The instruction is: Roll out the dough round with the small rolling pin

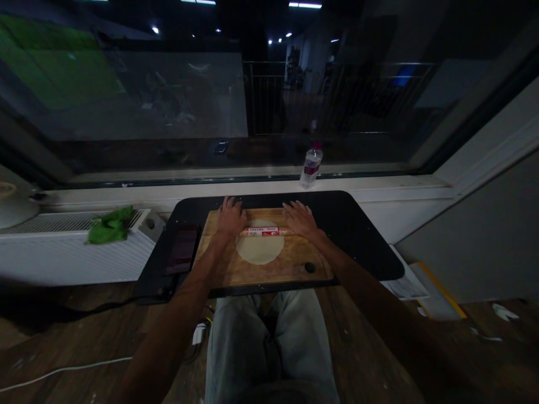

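A wooden rolling pin [268,231] with a red and white label lies crosswise over a thin, round sheet of dough [260,251]. Under both is a wooden cutting board [240,275] with a dark hole near its right front corner. The palm of my left hand [230,217] rests on the pin's left end, its fingers stretched forward and apart. On the right end lies my right hand [300,217], also with spread fingers reaching past the pin. My palms hide both ends of the pin.
The board sits on a black table [360,241] against a white windowsill [379,185]. A clear bottle [311,165] stands on the sill. A dark phone-like slab [183,249] lies left of the board. Farther left, a green cloth [110,225] lies on a radiator [84,255].
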Demonstrator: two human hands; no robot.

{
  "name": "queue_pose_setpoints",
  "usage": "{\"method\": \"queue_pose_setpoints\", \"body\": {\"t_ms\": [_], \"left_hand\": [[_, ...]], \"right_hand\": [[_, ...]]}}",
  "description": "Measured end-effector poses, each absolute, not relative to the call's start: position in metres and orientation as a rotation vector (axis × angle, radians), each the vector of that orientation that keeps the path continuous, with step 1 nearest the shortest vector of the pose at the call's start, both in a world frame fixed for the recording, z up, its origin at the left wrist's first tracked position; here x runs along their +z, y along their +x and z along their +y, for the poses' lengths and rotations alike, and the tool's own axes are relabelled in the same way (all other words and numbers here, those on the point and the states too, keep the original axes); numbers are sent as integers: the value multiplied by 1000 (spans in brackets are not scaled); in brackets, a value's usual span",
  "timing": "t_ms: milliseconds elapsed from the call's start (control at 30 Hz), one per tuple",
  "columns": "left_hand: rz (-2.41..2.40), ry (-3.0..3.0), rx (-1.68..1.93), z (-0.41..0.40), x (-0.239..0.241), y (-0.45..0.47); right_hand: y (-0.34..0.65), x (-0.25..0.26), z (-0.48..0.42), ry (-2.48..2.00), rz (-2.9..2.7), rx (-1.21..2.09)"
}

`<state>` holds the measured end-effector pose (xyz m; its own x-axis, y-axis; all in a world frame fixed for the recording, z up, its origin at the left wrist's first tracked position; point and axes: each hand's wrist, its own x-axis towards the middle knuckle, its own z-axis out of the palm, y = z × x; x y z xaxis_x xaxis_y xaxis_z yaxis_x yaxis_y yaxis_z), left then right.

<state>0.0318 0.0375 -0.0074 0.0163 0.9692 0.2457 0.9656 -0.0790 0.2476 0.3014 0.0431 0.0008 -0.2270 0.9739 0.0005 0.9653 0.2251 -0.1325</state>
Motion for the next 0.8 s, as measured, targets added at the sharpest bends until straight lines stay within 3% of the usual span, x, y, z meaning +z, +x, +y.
{"method": "queue_pose_setpoints", "body": {"t_ms": [267, 567, 800], "left_hand": [[2101, 2256, 484, 43, -17, 25], [2109, 2328, 244, 11, -14, 35], [2072, 2381, 196, -21, -10, 37]], "right_hand": [[314, 0, 46, -1663, -2668, 237], [315, -23, 20, -1683, -2581, 53], [311, -13, -18, -1579, -2596, -80]]}}
